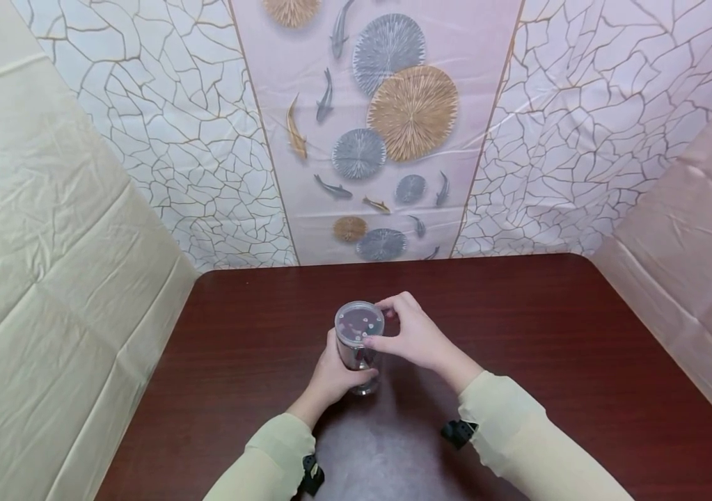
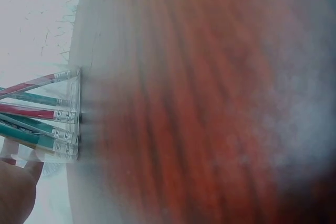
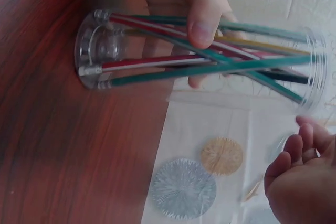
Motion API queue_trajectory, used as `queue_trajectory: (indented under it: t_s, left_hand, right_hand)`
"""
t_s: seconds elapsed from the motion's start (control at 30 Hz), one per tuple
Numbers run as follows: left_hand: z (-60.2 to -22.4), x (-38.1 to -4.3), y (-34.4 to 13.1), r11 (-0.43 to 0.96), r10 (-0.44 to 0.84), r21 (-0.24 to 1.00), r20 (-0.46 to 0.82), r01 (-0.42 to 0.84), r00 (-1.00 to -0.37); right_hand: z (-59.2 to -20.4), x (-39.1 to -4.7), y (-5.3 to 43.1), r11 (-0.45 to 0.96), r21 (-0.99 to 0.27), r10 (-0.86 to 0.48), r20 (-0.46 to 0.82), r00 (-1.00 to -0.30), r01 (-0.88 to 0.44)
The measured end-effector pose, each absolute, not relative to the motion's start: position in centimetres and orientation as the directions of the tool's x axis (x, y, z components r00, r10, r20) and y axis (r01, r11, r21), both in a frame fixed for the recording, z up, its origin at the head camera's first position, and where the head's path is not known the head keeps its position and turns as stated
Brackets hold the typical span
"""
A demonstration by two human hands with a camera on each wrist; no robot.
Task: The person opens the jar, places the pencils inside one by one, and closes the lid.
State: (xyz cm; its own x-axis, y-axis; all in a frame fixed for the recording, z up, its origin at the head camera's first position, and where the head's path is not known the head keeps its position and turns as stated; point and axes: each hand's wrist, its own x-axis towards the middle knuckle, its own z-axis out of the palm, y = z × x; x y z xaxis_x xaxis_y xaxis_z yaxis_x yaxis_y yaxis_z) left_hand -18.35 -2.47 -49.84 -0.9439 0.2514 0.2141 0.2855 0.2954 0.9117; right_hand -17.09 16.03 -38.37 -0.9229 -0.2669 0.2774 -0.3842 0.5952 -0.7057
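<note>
A clear cylindrical jar [image 1: 356, 358] stands upright between my hands; whether its base touches the table I cannot tell. Inside are several pencils [image 3: 210, 72], green, red and yellow, with erasers at the base end, as the left wrist view also shows with a red pencil [image 2: 37, 113]. My left hand [image 1: 333, 376] grips the jar's side, its thumb across the front. At the top, my right hand [image 1: 415, 334] holds the clear lid [image 1: 360, 323] by its rim, thumb at the near edge and fingers at the far edge. The right thumb is hidden in the right wrist view.
The dark red-brown table [image 1: 255, 334] extends around both hands. Behind it hangs a patterned cloth [image 1: 387, 209] with fish and round motifs. Plain pale cloth walls [image 1: 67, 278] flank the table. Dark devices [image 1: 459, 433] sit at both wrists.
</note>
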Motion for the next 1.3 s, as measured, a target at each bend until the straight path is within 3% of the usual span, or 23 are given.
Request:
queue_trajectory:
  t_s: [0.2,0.53,0.97,1.3]
  left_hand:
    - [-50.0,-18.3,-2.5,0.304,0.247,0.909,0.213,0.285,-0.945]
    - [-50.1,-18.5,-2.5,0.295,0.256,0.915,0.202,0.276,-0.945]
    - [-49.5,-18.6,-2.4,0.312,0.254,0.903,0.220,0.296,-0.942]
    - [-49.8,-18.6,-2.6,0.288,0.276,0.917,0.196,0.275,-0.941]
  right_hand:
    - [-38.7,-17.3,16.4,0.566,-0.743,-0.232,0.271,-0.934,-0.357]
    - [-39.2,-18.7,15.3,0.525,-0.756,-0.384,0.201,-0.901,-0.392]
    - [-38.6,-17.2,16.7,0.536,-0.754,-0.290,0.258,-0.922,-0.380]
    - [-38.8,-18.0,16.4,0.497,-0.709,-0.425,0.303,-0.853,-0.500]
